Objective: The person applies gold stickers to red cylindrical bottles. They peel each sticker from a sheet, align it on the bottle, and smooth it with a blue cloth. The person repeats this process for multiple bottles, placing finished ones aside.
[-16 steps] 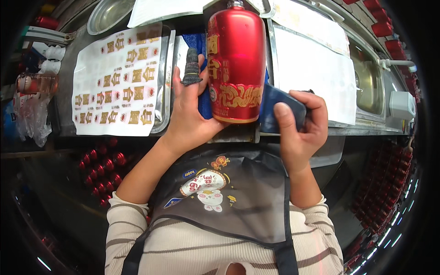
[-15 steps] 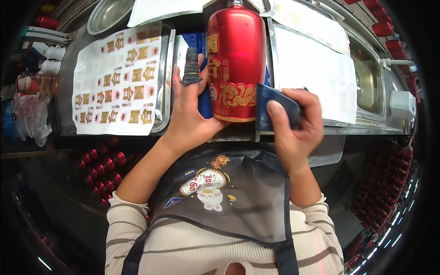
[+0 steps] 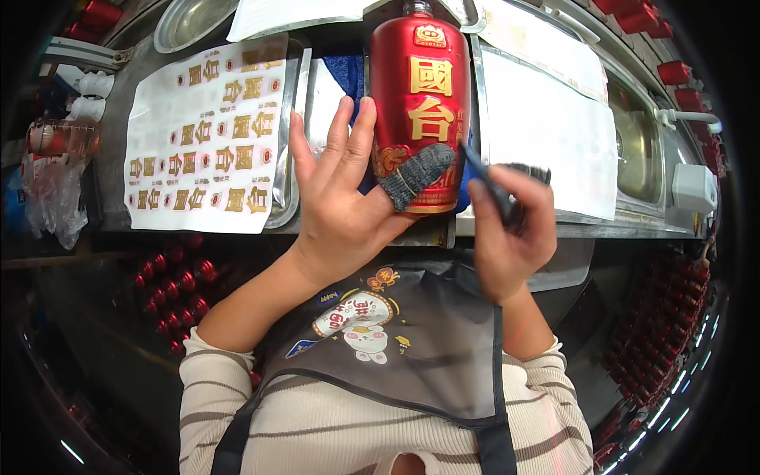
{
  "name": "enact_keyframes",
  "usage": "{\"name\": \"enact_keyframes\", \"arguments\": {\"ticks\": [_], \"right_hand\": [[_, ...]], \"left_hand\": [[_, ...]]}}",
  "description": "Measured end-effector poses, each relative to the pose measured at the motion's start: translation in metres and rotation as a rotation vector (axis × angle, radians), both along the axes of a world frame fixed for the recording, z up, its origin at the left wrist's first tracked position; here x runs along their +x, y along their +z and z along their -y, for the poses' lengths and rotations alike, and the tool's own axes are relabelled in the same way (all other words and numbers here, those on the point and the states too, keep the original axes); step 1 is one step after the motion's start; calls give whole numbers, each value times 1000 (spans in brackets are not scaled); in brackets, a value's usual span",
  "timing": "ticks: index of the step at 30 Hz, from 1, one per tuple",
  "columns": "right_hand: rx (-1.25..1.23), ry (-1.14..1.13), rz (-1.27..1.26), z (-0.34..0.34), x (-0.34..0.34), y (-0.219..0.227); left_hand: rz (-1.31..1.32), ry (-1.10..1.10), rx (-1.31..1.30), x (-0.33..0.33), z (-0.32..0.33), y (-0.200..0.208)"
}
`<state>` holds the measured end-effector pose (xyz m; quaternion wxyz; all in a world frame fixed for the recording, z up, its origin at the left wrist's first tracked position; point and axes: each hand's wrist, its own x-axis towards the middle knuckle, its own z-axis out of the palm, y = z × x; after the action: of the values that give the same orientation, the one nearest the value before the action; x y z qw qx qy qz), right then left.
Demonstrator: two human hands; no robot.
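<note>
Here, red bottle (image 3: 419, 99) touched at upper centre by wide-splayed left hand (image 3: 340, 215), blue scraper (image 3: 480, 169) gripped in curled right hand (image 3: 513, 244).

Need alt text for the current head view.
Red bottle with gold decoration: left hand has a dark-sleeved finger across its front, right hand holds a blue tool at its right side. A white sheet with gold prints lies to the left.

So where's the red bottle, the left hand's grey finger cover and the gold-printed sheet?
Red bottle (image 3: 421, 100): head view, middle of its front.
Grey finger cover (image 3: 416, 174): head view, knitted middle.
Gold-printed sheet (image 3: 209, 104): head view, white patch.
</note>
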<state>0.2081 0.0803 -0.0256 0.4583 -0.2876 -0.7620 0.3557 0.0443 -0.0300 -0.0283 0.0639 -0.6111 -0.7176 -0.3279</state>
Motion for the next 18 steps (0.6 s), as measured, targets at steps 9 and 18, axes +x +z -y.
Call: {"name": "enact_keyframes", "arguments": {"ticks": [9,18], "right_hand": [[350,255,130,-12,-3,35],[303,334,123,-5,2,25]], "left_hand": [[171,-7,59,-7,11,-22],[202,-18,74,1,0,11]]}}
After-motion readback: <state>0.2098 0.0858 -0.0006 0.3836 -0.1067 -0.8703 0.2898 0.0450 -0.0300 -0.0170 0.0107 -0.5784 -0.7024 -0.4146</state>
